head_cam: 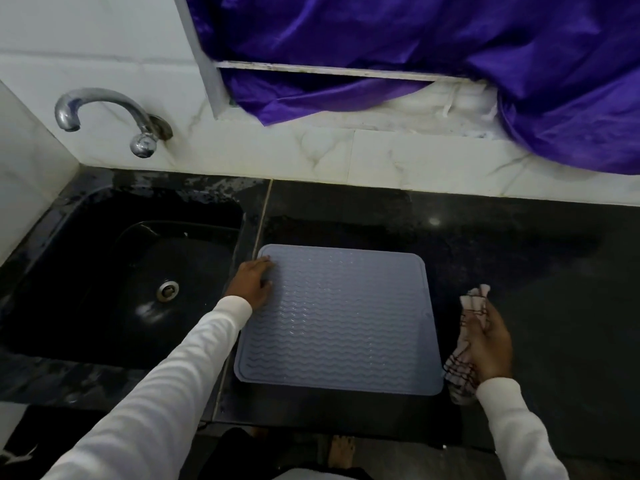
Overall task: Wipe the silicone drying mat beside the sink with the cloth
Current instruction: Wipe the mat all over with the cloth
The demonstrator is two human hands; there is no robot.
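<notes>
Nearest me, beside the black sink (114, 271), the silicone drying mat (341, 320) lies flat: soft, floppy, likely to slide. So my left hand (252, 285) presses its edge with straight fingers, while my right hand (491, 344) grips the light checked cloth (472, 308).

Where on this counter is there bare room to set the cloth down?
Bare black counter lies right of the grey ribbed silicone mat, beyond the right hand gripping the checked cloth, and behind the mat up to the white tiled wall. Left is crowded: left hand, black sink.
</notes>
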